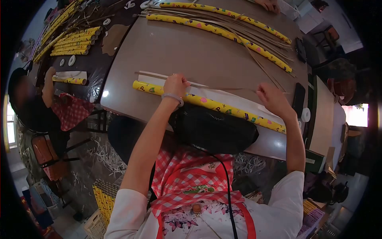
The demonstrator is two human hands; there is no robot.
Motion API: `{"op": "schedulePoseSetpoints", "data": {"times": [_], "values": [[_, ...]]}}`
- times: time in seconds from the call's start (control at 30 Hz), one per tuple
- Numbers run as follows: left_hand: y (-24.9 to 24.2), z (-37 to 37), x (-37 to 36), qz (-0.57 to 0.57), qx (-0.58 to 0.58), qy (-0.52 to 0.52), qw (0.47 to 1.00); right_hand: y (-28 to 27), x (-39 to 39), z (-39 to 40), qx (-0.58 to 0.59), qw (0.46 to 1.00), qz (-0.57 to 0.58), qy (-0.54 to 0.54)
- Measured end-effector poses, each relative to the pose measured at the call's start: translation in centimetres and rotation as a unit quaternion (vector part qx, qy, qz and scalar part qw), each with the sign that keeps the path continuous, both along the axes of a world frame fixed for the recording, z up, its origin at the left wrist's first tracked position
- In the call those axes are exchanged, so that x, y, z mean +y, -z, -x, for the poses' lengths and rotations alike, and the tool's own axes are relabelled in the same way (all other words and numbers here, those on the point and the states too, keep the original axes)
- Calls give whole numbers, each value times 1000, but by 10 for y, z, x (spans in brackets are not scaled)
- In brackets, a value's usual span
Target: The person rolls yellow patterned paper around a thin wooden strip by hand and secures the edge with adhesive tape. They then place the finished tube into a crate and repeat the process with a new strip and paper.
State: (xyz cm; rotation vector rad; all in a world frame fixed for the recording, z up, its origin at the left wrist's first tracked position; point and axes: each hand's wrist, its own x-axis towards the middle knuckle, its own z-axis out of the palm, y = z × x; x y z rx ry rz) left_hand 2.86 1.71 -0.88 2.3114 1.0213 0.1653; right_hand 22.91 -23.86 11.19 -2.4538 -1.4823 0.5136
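Observation:
A yellow patterned paper roll (215, 106) lies slantwise along the near table edge, with a white paper flap (234, 99) showing along its far side. A thin brown strip (227, 88) runs along that flap toward my right hand (272, 99), whose fingers are closed on its end. My left hand (176, 85) is closed in a fist over the left part of the roll. What its fingers hold, if anything, is hidden. A black bag (215, 129) sits against the near side of the roll.
Two long yellow rolls (223, 32) and loose brown strips (262, 42) lie across the far table. A phone (299, 95) and tape roll (305, 114) are at right. Left, a co-worker (43, 99) handles a short roll (71, 79) near stacked yellow rolls (75, 42). Another person's hand (270, 5) shows behind.

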Motion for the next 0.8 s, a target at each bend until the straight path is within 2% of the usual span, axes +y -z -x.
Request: {"op": "schedulePoseSetpoints", "data": {"times": [0.17, 0.23, 0.27, 0.33, 0.53, 0.67, 0.8], "values": [[-1, 0, 2, -10, 4, 17, 1000, -8, -19, 11, 53, 998, 19, 4], [-2, -1, 3, -17, 6, 21, 1000, 8, -26, 12, 81, 994, 35, 66], [-2, -1, 3, -25, 8, 22, 999, 18, -30, 12, 80, 994, 35, 68], [-2, -1, 3, -28, 13, 23, 999, 36, -37, 11, 55, 985, 43, 160], [-9, -4, 3, -6, 39, 19, 999, 52, -37, 15, -5, 969, 94, 226], [-6, -4, 4, -38, 38, 29, 998, 62, -38, 18, -13, 967, 56, 248], [-9, -7, 4, -13, 65, 18, 998, 67, -38, 20, -5, 961, 51, 273]]}}
